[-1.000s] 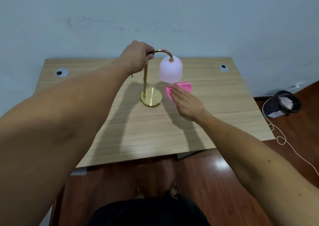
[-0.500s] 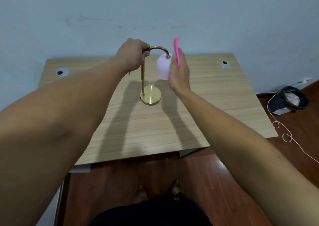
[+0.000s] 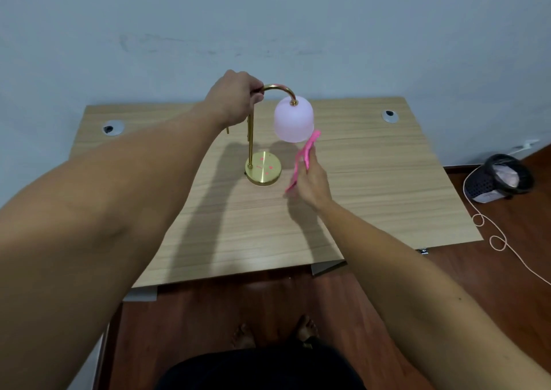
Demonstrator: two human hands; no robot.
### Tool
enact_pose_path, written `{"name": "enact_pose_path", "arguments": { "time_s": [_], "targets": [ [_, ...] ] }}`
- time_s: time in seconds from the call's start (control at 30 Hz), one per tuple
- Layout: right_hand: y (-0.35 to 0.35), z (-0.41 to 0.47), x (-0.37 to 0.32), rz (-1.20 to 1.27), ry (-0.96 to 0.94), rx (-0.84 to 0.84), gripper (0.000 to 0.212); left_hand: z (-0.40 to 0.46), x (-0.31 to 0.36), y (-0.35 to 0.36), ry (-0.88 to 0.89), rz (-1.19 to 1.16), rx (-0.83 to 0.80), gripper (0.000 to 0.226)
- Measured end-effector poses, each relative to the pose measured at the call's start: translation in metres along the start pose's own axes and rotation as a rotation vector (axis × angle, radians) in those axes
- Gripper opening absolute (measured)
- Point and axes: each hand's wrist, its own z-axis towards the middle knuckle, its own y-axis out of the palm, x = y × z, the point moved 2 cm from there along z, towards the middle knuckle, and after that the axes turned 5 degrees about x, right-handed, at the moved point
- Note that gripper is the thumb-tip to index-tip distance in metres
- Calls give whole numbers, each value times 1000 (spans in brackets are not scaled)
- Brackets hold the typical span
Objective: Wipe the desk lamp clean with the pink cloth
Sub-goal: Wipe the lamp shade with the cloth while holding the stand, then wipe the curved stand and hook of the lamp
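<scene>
A desk lamp with a gold stem, a round gold base [image 3: 263,171] and a pale pink dome shade [image 3: 293,120] stands on the wooden desk [image 3: 372,187]. My left hand [image 3: 235,96] grips the top of the curved gold neck. My right hand [image 3: 311,181] holds the pink cloth [image 3: 303,158] upright, edge-on to the camera. The cloth's top end sits just below and to the right of the shade's rim, and I cannot tell if it touches. The cloth hangs above the desk, right of the base.
Two cable grommets [image 3: 113,127] [image 3: 390,116] sit in the desk's far corners. A grey wall stands right behind the desk. On the wooden floor to the right are a dark waste bin [image 3: 502,178] and a looping white cord [image 3: 495,237]. My bare feet [image 3: 274,331] show below the desk's near edge.
My right hand lifted the pink cloth off the desk up beside the shade, then came down to below the shade's rim. My left hand has kept its grip on the neck.
</scene>
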Motion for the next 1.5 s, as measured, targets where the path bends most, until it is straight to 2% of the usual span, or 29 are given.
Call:
{"name": "enact_pose_path", "arguments": {
  "time_s": [0.03,0.1,0.17,0.27,0.37,0.53,0.67,0.77,0.9,0.97,1.03,1.1,1.2,1.27,1.33,1.43,1.5],
  "targets": [
    [-3,6,2,103,229,27,33,1,-1,-1,-10,-30,-8,17],
    [-12,18,1,361,564,78,33,3,-4,-5,-49,-121,-23,16],
    [-24,29,-10,554,632,147,32,4,-11,-10,-109,-213,-29,39],
    [-46,43,-40,615,543,260,30,-1,-36,-17,-169,-223,14,85],
    [-58,54,-75,495,364,328,38,-11,-68,-10,-282,-256,36,97],
    [-46,54,-115,622,172,239,56,-27,-96,25,-459,-409,-12,85],
    [-20,47,-136,679,75,173,53,-25,-98,50,-480,-637,-12,48],
    [-2,40,-146,318,-111,224,51,-23,-97,56,-473,-667,45,24],
    [23,35,-142,-216,-353,136,55,-28,-97,61,-433,-600,97,17],
    [29,30,-136,-449,-572,114,56,-30,-98,63,-416,-568,113,15],
    [30,24,-129,-551,-756,107,53,-31,-97,63,-394,-534,124,14],
    [28,21,-127,-407,-723,130,52,-32,-96,63,-377,-507,132,14],
    [27,19,-138,-45,-384,229,56,-32,-96,63,-378,-473,137,15],
    [27,18,-147,58,-250,281,57,-31,-96,63,-374,-446,141,16],
    [30,14,-147,-81,-346,249,57,-31,-97,63,-374,-444,147,16],
    [32,8,-132,-319,-640,141,56,-32,-97,61,-368,-446,140,16],
    [29,8,-129,-281,-642,160,56,-31,-96,60,-359,-435,133,15]
  ]
}}
